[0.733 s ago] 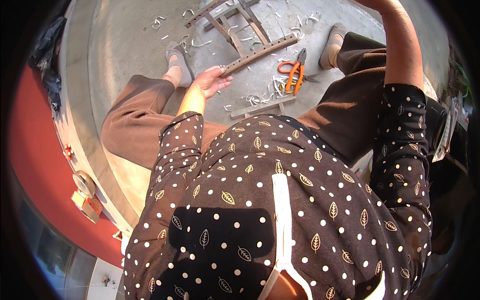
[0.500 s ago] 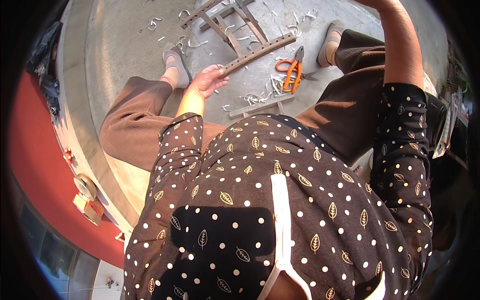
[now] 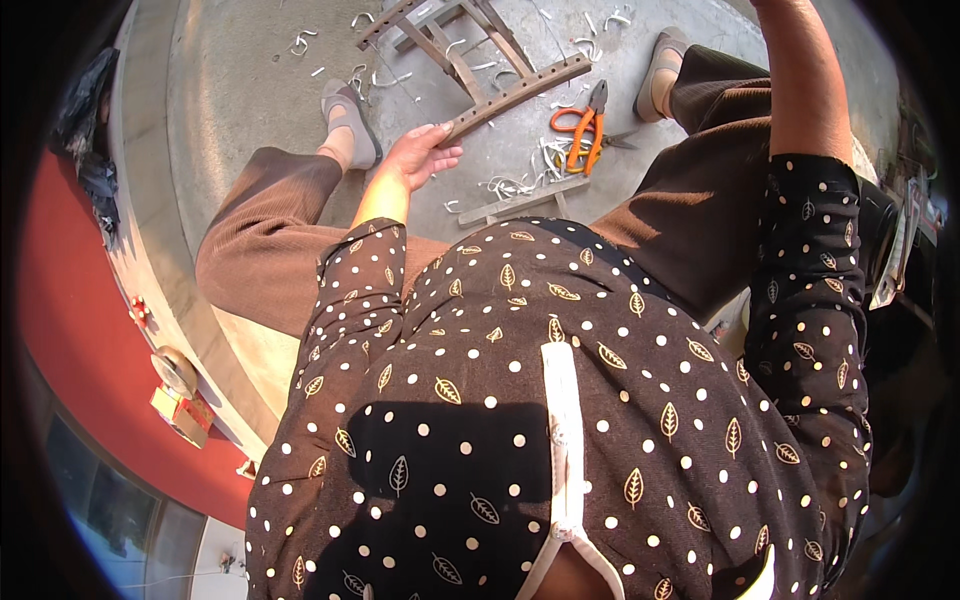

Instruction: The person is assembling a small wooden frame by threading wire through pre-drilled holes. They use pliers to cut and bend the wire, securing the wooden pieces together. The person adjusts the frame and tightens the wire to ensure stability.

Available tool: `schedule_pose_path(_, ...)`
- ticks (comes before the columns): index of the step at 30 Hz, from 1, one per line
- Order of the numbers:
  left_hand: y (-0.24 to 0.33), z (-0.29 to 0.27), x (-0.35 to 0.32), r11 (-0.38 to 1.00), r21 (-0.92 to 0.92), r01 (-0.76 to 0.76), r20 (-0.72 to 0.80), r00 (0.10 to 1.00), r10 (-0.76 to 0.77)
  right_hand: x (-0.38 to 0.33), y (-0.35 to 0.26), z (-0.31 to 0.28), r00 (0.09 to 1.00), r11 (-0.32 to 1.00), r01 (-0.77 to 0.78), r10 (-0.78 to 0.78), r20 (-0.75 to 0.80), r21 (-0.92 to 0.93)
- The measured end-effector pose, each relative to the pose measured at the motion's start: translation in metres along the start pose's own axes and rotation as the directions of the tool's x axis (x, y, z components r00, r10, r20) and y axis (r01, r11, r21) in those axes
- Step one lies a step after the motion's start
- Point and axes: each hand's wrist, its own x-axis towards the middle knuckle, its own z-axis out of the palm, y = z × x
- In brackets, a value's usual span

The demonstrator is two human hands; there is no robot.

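Left shoe: a grey slip-on (image 3: 348,120) sat on the concrete floor (image 3: 240,90) in the upper left of the frame, above the brown trouser knee.
Left hand: the left hand (image 3: 418,155) was at upper centre-left, fingers loosely curled about the near end of a perforated strip (image 3: 520,92) (thumb on top, touching it).
Perforated strip: a long brownish bar with a row of holes, slanting up to the right from the hand toward a frame of similar bars (image 3: 440,30) at the top centre.
Scraps: pale curled offcuts (image 3: 510,185) lay scattered on the floor below the strip, beside a short flat bar (image 3: 525,200).
Scissors: orange-handled scissors (image 3: 583,125) lay right of the strip, apart from the hand.
Right shoe: a second grey shoe (image 3: 662,70) showed at upper right.
Right hand: out of the frame past the top edge; only the raised forearm (image 3: 805,90) showed, so I cannot tell its grip.
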Motion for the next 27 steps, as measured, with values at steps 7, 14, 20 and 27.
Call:
schedule_pose_path(7,0.001,0.009,-0.003,0.999,0.051,0.013,-0.087,0.996,-0.009,0.001,-0.001,0.0,1.0,1.0,0.015,-0.015,0.01,-0.005)
schedule_pose_path(14,-0.005,0.009,0.001,0.996,0.086,-0.009,-0.073,0.997,0.016,0.004,0.0,0.005,1.0,0.999,0.018,-0.019,0.024,0.036)
schedule_pose_path(20,-0.001,0.008,0.0,0.997,0.075,0.004,-0.062,0.998,0.001,0.005,0.006,0.008,0.999,0.999,0.035,-0.036,0.034,0.02)
schedule_pose_path(27,-0.006,0.012,-0.001,0.996,0.084,-0.041,-0.156,0.986,0.054,0.01,0.008,0.011,0.998,0.998,0.055,-0.055,0.038,0.021)
